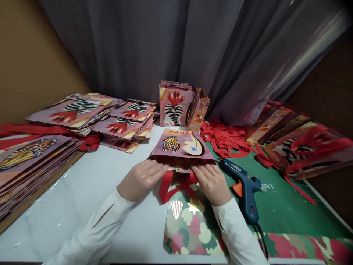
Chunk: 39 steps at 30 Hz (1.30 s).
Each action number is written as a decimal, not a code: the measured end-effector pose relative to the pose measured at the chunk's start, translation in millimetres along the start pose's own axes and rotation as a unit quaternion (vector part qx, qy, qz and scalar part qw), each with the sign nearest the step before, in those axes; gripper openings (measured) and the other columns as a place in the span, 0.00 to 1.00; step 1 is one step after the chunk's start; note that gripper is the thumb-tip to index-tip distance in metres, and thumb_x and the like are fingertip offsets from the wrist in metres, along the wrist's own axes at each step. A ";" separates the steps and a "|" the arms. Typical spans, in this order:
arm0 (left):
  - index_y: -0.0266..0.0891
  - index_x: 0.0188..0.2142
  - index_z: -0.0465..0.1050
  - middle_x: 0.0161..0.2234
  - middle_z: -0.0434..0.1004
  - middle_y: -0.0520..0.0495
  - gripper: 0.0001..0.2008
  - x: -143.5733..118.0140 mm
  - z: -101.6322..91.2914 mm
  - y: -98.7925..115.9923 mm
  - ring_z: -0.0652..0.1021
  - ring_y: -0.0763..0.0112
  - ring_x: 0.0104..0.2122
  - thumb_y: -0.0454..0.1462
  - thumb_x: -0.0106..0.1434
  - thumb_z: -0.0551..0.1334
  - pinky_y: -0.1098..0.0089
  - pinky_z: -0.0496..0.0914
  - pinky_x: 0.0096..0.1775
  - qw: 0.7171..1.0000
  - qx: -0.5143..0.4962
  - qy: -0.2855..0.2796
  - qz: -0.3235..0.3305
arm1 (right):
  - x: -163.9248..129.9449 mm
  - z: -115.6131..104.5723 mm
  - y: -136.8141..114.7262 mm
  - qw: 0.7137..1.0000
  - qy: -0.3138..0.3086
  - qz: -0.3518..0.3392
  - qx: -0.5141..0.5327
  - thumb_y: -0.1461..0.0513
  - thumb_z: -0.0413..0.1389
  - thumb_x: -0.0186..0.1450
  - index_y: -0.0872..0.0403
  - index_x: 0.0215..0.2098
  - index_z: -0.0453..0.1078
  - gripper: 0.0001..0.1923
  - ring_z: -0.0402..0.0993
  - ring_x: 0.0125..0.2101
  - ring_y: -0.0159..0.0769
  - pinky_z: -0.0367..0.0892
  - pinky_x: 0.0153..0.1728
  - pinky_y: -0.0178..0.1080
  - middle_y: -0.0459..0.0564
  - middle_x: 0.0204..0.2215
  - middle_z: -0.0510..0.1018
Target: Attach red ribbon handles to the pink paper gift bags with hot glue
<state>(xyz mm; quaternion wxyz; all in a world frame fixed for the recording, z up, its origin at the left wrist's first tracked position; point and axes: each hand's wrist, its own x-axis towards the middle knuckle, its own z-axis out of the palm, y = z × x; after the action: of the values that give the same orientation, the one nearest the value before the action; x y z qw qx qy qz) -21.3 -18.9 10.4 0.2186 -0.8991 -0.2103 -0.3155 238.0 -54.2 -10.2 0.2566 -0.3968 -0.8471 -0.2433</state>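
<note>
**A:** Two hands on one bag, head view. The left hand [142,178] and the right hand [211,182] both press on the near edge of the flat paper gift bag [180,145], the one with the butterfly print. The left fingers [157,167] lie loosely curled on the bag's near left corner, and the right fingers [205,169] lie stretched out flat on its near right corner. Neither hand really grips it as far as I can see, they just rest on top.

**B:** And what's around them?

**A:** A red ribbon handle [169,184] pokes out from under the bag, in the gap between the two hands. Below the wrists lies a sheet of camo-pattern paper [190,224] with gold stars. Just right of the right hand, close by, a blue glue gun [244,184] rests on a green cutting mat [289,206]. Past the fingertips, beyond the bag, a few upright bags [176,103] stand against the grey curtain [193,44], with a heap of red ribbons [223,138] right of them. Far left of the left hand there are stacks of flat bags [82,114], all on the white table [91,191]. Far right of the right hand, more bags with handles [303,147] lie in a pile.
</note>
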 end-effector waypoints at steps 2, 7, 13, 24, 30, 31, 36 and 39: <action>0.30 0.40 0.74 0.29 0.80 0.45 0.11 -2.4 0.4 0.7 0.76 0.67 0.27 0.26 0.66 0.53 0.66 0.73 0.29 1.000 0.007 0.013 -0.003 | 0.1 1.3 -0.3 1.000 0.006 0.007 0.009 0.70 0.45 0.70 0.62 0.45 0.73 0.15 0.67 0.32 0.36 0.60 0.38 0.40 0.54 0.33 0.79; 0.33 0.41 0.74 0.31 0.81 0.46 0.11 -6.1 -0.6 0.6 0.77 0.68 0.28 0.26 0.64 0.54 0.67 0.73 0.31 0.999 0.006 0.036 -0.006 | -0.9 3.1 -4.6 0.997 0.063 0.021 0.027 0.72 0.46 0.69 0.60 0.44 0.74 0.15 0.68 0.29 0.34 0.60 0.35 0.39 0.51 0.27 0.78; 0.34 0.39 0.73 0.30 0.80 0.47 0.10 -2.4 -0.5 -6.6 0.77 0.70 0.28 0.28 0.67 0.53 0.68 0.72 0.30 1.000 0.022 0.022 0.001 | 2.2 6.6 -8.1 0.998 0.058 0.027 0.006 0.72 0.46 0.68 0.60 0.44 0.74 0.15 0.68 0.26 0.33 0.61 0.33 0.39 0.49 0.24 0.75; 0.35 0.39 0.71 0.25 0.75 0.50 0.08 1.1 -9.5 2.0 0.73 0.70 0.26 0.30 0.68 0.53 0.67 0.69 0.29 0.999 0.038 0.013 -0.006 | 5.6 0.7 -5.9 0.997 0.080 0.014 0.005 0.72 0.46 0.68 0.61 0.40 0.73 0.13 0.65 0.27 0.35 0.58 0.32 0.39 0.51 0.26 0.76; 0.35 0.38 0.73 0.30 0.76 0.45 0.13 -6.8 -5.3 4.3 0.74 0.66 0.30 0.26 0.66 0.50 0.65 0.70 0.33 0.994 0.079 -0.068 -0.040 | 7.8 0.2 -10.4 1.000 -0.006 0.008 -0.026 0.69 0.46 0.68 0.62 0.44 0.73 0.14 0.66 0.31 0.39 0.61 0.37 0.40 0.54 0.29 0.76; 0.35 0.37 0.73 0.28 0.75 0.46 0.13 -8.8 -4.9 4.2 0.74 0.66 0.30 0.25 0.66 0.50 0.65 0.70 0.32 0.994 0.080 -0.059 -0.036 | 6.8 -0.3 -11.2 1.000 -0.009 0.004 -0.027 0.68 0.46 0.68 0.63 0.44 0.73 0.14 0.66 0.31 0.39 0.61 0.38 0.40 0.54 0.29 0.76; 0.34 0.37 0.73 0.27 0.76 0.47 0.12 -12.9 -9.6 4.4 0.73 0.68 0.28 0.27 0.67 0.51 0.67 0.69 0.31 0.998 0.067 0.010 -0.008 | 1.6 -4.2 -10.9 0.999 0.044 -0.021 -0.018 0.69 0.44 0.70 0.63 0.42 0.73 0.15 0.67 0.31 0.38 0.63 0.38 0.40 0.54 0.29 0.77; 0.33 0.36 0.74 0.26 0.76 0.48 0.12 -10.0 -14.2 4.5 0.73 0.69 0.27 0.26 0.67 0.52 0.67 0.69 0.30 0.997 0.080 0.022 0.002 | 4.4 -5.8 -5.9 0.998 0.057 -0.011 -0.015 0.71 0.44 0.70 0.62 0.44 0.73 0.15 0.68 0.30 0.36 0.64 0.38 0.39 0.53 0.29 0.78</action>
<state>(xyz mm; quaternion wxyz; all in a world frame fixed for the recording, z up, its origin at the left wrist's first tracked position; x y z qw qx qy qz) -32.8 -32.5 12.6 0.2953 -0.8720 -0.2287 -0.3165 232.3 -58.7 -4.3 0.2963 -0.3765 -0.8316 -0.2809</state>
